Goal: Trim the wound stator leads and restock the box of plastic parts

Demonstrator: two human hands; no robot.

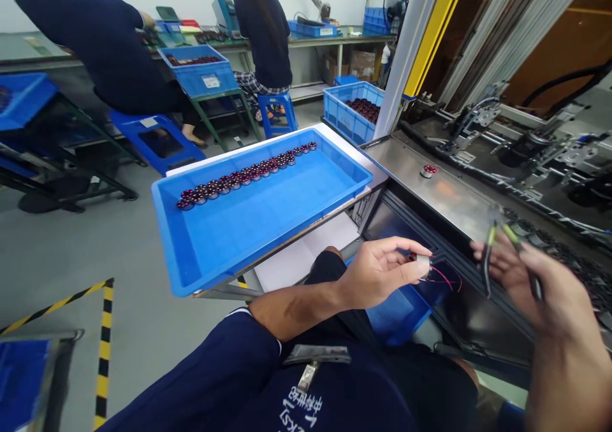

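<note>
My left hand [382,269] pinches a small wound coil part [423,263] with thin red wires [447,279] trailing to the right. My right hand [535,285] is closed round a small pair of cutters with yellow-green handles [497,241], held just right of the wires and blurred by motion. A blue tray [268,228] to the left holds a row of several dark red coil parts [243,176] along its far side. One more coil part [429,170] lies alone on the steel machine ledge [430,196].
A machine with rails and cables [526,145] fills the right. A blue crate of coil parts [354,110] stands behind the tray. Two seated people [268,30] work at benches at the back, amid blue stools and crates. Yellow-black tape [102,343] marks the floor.
</note>
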